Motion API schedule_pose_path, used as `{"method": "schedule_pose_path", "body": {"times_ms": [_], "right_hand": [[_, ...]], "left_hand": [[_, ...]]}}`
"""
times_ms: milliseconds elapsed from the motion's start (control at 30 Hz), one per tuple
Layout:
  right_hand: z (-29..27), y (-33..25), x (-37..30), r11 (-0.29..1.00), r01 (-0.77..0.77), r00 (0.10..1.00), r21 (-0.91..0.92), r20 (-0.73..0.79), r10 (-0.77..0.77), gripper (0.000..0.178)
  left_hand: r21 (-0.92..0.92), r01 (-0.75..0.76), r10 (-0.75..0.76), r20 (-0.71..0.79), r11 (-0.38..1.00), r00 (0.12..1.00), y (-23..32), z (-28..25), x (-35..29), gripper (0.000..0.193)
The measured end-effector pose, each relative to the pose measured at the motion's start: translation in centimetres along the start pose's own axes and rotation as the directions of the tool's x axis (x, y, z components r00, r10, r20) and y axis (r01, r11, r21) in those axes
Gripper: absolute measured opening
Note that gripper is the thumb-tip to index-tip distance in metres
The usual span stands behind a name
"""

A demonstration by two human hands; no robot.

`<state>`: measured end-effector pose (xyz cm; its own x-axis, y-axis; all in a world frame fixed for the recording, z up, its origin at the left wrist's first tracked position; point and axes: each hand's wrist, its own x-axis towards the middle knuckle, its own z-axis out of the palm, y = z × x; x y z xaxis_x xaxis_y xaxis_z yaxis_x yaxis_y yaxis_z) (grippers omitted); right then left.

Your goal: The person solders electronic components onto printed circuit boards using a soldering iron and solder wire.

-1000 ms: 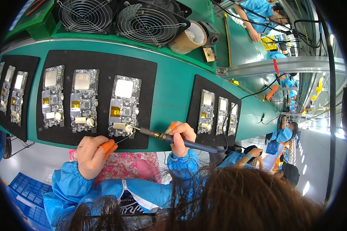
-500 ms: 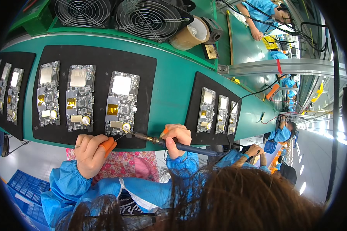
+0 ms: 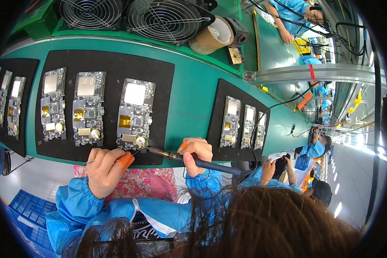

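My right hand [image 3: 197,155] is wrapped round a soldering iron [image 3: 219,167] with a dark blue handle. Its tip touches or nearly touches the lower edge of a circuit board [image 3: 135,112], by a round coin cell [image 3: 140,141]. From the left, my left hand [image 3: 104,173], with orange finger cots, pinches a thin solder wire [image 3: 136,152] whose end points at the same spot. The exact contact is too small to make out. This board lies on a black mat [image 3: 162,90], beside two similar boards [image 3: 88,107] to its left.
More boards lie on black mats at the far left [image 3: 32,86] and at the right [image 3: 219,92]. Behind stand two fans [image 3: 165,21], a brown tub [image 3: 208,38] and a small sponge holder [image 3: 235,56]. The iron's cable [image 3: 257,142] crosses the right mat. Co-workers sit farther right.
My left hand has shifted slightly right, toward the iron tip, with the solder wire. The iron stays almost in place. At the right, a co-worker's hands now raise a dark object.
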<state>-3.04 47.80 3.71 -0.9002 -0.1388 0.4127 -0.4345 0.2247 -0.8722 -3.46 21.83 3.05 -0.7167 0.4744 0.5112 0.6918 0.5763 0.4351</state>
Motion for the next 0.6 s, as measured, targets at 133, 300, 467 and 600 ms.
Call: {"method": "schedule_pose_path", "body": {"times_ms": [133,300,467,600], "right_hand": [[0.06,0.01,0.13,1.0,0.015,1.0,-0.01,-0.005,-0.015,0.019],[0.06,0.02,0.11,1.0,0.02,1.0,-0.018,-0.002,-0.02,0.019],[0.12,0.01,0.21,1.0,0.017,1.0,-0.003,0.011,-0.017,0.019],[0.11,-0.06,0.16,1.0,0.015,1.0,0.006,0.006,-0.015,0.019]], "left_hand": [[-0.001,-0.006,0.006,-0.008,1.0,1.0,0.15,0.32,0.3,0.025],[-0.013,-0.002,0.002,0.014,1.0,1.0,0.41,0.89,0.6,0.025],[-0.022,-0.006,0.007,0.057,1.0,0.998,0.11,0.49,0.6,0.024],[-0.207,0.201,-0.201,0.021,0.958,0.979,0.73,0.06,0.39,0.023]]}}
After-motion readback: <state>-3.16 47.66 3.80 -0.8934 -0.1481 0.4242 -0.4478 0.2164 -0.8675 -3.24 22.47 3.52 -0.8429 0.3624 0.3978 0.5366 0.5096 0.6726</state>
